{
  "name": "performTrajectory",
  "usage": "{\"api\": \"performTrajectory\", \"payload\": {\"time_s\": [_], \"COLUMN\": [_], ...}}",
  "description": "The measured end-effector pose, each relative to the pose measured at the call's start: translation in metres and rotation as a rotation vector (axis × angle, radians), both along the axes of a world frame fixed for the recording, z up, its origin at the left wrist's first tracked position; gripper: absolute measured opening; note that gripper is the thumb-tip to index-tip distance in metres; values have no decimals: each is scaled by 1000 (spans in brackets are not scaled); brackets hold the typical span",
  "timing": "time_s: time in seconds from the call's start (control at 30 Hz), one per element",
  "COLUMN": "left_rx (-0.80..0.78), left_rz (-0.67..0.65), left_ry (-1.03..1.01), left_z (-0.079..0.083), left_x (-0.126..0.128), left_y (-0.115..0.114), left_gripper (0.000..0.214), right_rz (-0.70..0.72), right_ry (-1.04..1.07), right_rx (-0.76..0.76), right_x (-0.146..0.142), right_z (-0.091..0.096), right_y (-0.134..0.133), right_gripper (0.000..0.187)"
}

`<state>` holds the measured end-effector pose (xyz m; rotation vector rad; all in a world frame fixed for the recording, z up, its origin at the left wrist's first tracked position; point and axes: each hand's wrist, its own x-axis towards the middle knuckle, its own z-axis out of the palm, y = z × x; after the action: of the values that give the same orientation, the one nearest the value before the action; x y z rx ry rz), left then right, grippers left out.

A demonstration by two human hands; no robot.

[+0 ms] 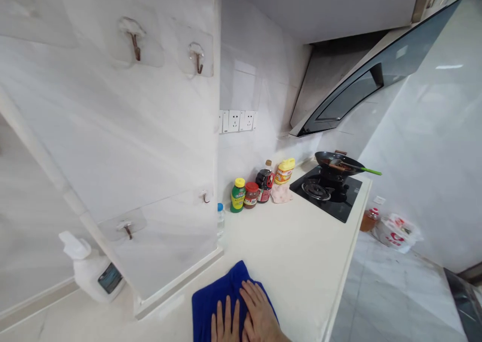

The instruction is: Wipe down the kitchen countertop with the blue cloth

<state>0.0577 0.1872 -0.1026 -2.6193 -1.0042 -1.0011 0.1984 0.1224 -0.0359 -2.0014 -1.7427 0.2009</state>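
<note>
A blue cloth (209, 302) is spread on the white countertop (286, 246) near the bottom of the head view. My left hand (226, 327) lies flat on it with the fingers stretched out; its lower part is cut off by the frame. Beside it, touching the cloth from the right, my right hand (259, 312) rests with its fingers extended and pointing up and left. Both palms face down, and neither hand grips anything that I can see.
A white spray bottle (96, 271) stands left of the wall corner. Along the back wall are a green bottle (238, 196), a red-lidded jar (251, 196), a dark sauce bottle (264, 184), and a yellow jug (285, 171). A wok (327, 160) sits on the stove (346, 204).
</note>
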Motion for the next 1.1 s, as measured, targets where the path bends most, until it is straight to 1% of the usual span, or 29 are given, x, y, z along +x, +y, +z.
{"api": "performTrajectory", "payload": {"time_s": [0.07, 0.1, 0.2, 0.3, 0.4, 0.47, 0.53, 0.6, 0.67, 0.73, 0.8, 0.93, 1.0, 1.1], "left_rx": [36, 29, -50, -51, -50, -68, -83, -90, -102, -108, -100, -101, -101, -91], "left_rz": [-1, 1, 20, 33, 77, 122, 161, 188, 219, 233, 216, 148, 106, 13], "left_ry": [11, 22, 71, 127, 212, 265, 292, 289, 261, 228, 209, 190, 177, 173], "left_z": [3, 6, 16, 27, 34, 35, 36, 37, 37, 36, 37, 39, 39, 34], "left_x": [2, 3, 6, 12, 18, 19, 19, 19, 20, 25, 35, 72, 94, 121], "left_y": [11, 16, 27, 38, 50, 53, 51, 43, 30, 13, -6, -45, -59, -72], "left_gripper": [89, 88, 86, 79, 67, 60, 57, 58, 62, 68, 74, 83, 86, 88], "right_rz": [19, 26, 63, 85, 87, 113, 140, 167, 200, 220, 215, 169, 140, 104], "right_ry": [34, 49, 96, 129, 151, 164, 167, 163, 149, 118, 79, 14, -9, -17], "right_rx": [-29, -35, -28, 0, 47, 69, 75, 73, 67, 63, 61, 57, 48, 44], "right_x": [5, 8, 17, 27, 35, 38, 40, 43, 48, 56, 68, 104, 127, 167], "right_z": [8, 12, 20, 23, 25, 25, 25, 23, 18, 12, 6, 2, 2, 4], "right_y": [14, 20, 37, 54, 69, 75, 76, 70, 56, 34, 9, -38, -53, -66], "right_gripper": [79, 77, 73, 71, 66, 63, 62, 62, 62, 63, 66, 77, 79, 78]}}
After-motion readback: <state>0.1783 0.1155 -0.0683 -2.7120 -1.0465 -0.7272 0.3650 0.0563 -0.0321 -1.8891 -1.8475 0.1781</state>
